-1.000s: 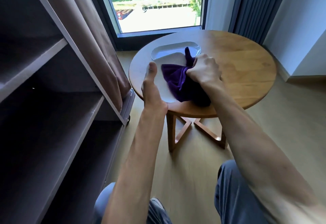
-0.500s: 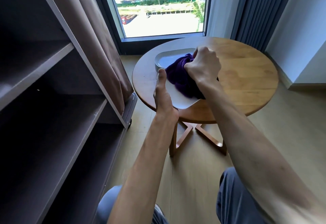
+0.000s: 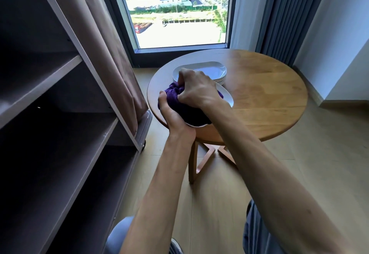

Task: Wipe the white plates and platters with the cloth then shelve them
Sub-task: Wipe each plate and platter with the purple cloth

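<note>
Round table (image 3: 259, 94) fills my view: right hand (image 3: 196, 89) grips the cloth (image 3: 179, 104), now nearer the platter's (image 3: 226, 96) left edge; left hand (image 3: 169, 112) holds that platter; stack (image 3: 211, 72) beyond.

Bright window (image 3: 175, 12) backlight, dim shelves (image 3: 50, 104), wide-angle warping.

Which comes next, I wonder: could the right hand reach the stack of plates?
Probably yes: the right hand is beside the stack with nothing between, but it grips the cloth.
</note>
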Tool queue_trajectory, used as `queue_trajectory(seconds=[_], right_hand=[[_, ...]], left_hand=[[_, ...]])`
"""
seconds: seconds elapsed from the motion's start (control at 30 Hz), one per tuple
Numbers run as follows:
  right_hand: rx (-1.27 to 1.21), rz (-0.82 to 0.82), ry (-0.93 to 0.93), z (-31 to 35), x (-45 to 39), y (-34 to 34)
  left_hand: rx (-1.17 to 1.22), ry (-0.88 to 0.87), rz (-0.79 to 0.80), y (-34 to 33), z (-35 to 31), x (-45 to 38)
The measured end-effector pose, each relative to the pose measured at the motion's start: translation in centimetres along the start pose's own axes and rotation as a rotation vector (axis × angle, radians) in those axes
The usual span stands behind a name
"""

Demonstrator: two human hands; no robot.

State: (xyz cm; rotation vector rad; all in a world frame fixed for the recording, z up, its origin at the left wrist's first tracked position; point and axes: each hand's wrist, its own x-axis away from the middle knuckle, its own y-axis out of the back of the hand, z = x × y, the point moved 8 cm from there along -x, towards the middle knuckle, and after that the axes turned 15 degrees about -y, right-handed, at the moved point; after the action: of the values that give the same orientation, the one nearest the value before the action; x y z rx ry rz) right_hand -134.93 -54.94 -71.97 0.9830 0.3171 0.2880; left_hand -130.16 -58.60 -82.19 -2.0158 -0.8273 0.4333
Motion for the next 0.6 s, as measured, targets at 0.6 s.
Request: queue_trajectory(seconds=[0.6], right_hand=[[0.152,0.246,-0.023,-0.3,0.1,-2.2]], left_hand=[[0.050,0.058,0.026,0.6,-1.1,-1.3]])
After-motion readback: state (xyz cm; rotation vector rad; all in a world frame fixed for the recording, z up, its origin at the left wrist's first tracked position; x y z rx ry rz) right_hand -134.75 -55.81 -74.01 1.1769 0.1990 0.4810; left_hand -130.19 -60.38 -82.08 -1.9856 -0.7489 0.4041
